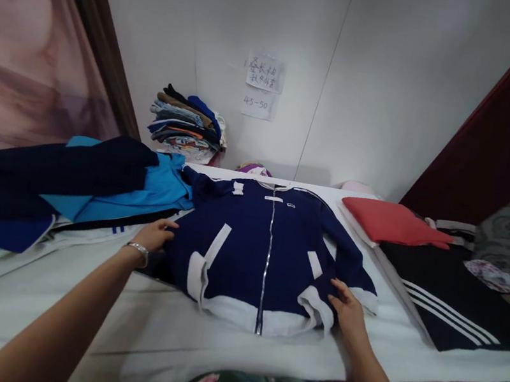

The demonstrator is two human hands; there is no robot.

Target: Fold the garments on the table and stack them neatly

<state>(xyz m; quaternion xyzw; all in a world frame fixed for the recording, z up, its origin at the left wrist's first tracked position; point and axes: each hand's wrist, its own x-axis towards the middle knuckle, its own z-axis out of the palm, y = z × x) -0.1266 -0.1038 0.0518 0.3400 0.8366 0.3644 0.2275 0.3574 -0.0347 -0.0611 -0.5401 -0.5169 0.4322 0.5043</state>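
Observation:
A navy zip-up jacket [247,241] with white pocket trim and a white hem lies front up, its zip closed down the middle. My left hand [155,235] is at the jacket's left side edge, fingers closed on the cloth; a bracelet circles that wrist. At the opposite side, my right hand [349,307] pinches the edge near the hem between thumb and fingers. One sleeve [345,247] stretches out to the right past my right hand. The other sleeve lies partly folded at the upper left, and the lower corners of the hem curl up.
A white-covered table [219,353] carries everything. Loose dark and bright blue clothes [139,189] heap at the left. A folded stack [188,125] stands at the back. To the right lie a red folded garment [390,221] and black striped clothing [455,300]. Handwritten papers [264,73] hang on the wall.

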